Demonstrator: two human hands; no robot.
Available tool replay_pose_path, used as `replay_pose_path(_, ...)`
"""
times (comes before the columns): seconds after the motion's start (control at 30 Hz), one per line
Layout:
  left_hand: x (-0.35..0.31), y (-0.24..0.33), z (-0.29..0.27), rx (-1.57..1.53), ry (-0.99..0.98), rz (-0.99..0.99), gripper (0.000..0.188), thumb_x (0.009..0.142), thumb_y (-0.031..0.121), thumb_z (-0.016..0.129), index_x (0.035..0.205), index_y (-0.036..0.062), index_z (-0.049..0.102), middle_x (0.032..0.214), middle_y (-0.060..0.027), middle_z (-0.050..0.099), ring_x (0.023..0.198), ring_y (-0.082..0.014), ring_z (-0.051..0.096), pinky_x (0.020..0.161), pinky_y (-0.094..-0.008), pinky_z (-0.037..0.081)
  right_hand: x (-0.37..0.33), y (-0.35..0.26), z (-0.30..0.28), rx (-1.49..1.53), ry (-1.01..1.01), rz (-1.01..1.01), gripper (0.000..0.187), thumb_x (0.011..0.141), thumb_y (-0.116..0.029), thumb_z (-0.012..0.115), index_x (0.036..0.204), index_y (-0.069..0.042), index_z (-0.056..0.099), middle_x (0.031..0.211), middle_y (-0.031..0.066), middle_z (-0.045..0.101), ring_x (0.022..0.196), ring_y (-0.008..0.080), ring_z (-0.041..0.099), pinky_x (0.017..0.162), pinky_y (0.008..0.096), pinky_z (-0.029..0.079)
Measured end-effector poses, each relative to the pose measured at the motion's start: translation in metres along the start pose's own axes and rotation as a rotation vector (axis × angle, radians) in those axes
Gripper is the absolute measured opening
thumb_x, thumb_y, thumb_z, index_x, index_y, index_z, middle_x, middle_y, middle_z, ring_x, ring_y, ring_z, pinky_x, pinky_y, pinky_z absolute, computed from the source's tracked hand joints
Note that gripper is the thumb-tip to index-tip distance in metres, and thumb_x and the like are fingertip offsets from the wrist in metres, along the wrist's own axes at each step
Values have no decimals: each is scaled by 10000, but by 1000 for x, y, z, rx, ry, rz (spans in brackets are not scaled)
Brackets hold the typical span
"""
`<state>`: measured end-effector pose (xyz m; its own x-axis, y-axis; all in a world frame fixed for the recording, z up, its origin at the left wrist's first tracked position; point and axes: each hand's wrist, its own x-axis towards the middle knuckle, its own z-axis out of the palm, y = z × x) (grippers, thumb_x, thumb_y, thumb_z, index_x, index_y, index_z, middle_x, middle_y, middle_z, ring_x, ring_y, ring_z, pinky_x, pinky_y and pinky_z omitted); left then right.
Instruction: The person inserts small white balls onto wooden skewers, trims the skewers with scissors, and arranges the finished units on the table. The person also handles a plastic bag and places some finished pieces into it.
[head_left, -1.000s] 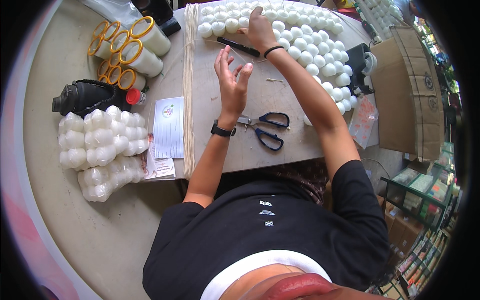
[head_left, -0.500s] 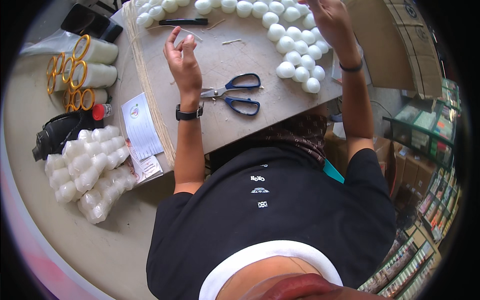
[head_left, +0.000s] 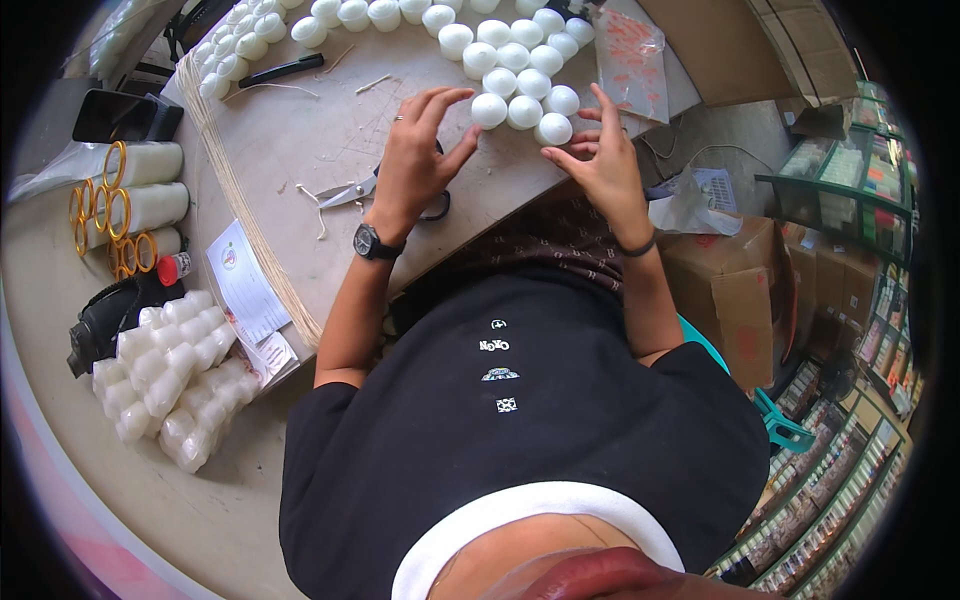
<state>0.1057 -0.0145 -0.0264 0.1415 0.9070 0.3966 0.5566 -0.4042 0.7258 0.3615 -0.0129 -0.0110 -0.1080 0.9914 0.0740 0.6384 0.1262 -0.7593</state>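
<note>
On the tabletop (head_left: 290, 145), white candles (head_left: 524, 112), flanked by half-open, seemingly empty left hand (head_left: 412, 160) and right hand (head_left: 612, 170), should be nudged evenly

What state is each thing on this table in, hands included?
Left hand: open, curved beside the white pieces.
Right hand: open, beside them too.
White pieces: grouped close together.
Scissors: lying flat, partly hidden.
Black marker: lying flat.
Strings: laid lengthwise.
White bundles: wrapped in clear plastic.
Paper sheet: unfolded.
</note>
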Motion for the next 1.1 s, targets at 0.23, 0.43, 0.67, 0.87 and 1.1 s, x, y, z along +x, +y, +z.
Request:
replay_pose_path(0.23,-1,5,22,225,-26,50,534,832,277,786,1300,87,614,1195,-117,627,1124,-317,575,959,-437,467,-8,6,27,270,149,8,884,771,-31,841,1494,-11,332,1163,192,625,970,245,706,805,336,607)
replay_pose_path(0.43,-1,3,20,309,-17,32,469,814,271,804,1227,116,646,1170,-98,649,1129,-303,579,987,-432,430,-6,7,33,289,183,6,859,778,-7,821,1488,-11,337,1162,185,624,1001,244,693,851,343,604)
replay_pose_path(0.67,-4,-2,18,349,40,5,529,821,280,799,1278,86,617,1183,-98,655,1153,-295,567,1009,-431,420,-2,49,3,-362,392,-330,438,888,-42,662,1322,-34,597,1229,113,658,1042,309,641,958,442,503)
replay_pose_path(0.87,-3,2,17,314,61,28,556,852,275,773,1331,64,584,1199,-124,636,1148,-315,559,1015,-437,430,13,94,-35,-829,401,-157,399,895,-98,596,1283,-146,674,1418,46,565,1275,302,436,1068,457,352)
replay_pose_path(1.1,-2,-1,14,276,81,49,506,874,249,748,1311,48,592,1183,-138,636,1117,-331,573,992,-435,456,22,111,-52,-839,403,-460,269,908,-205,680,1165,-134,717,1141,-44,701,1150,186,554,1006,379,392)
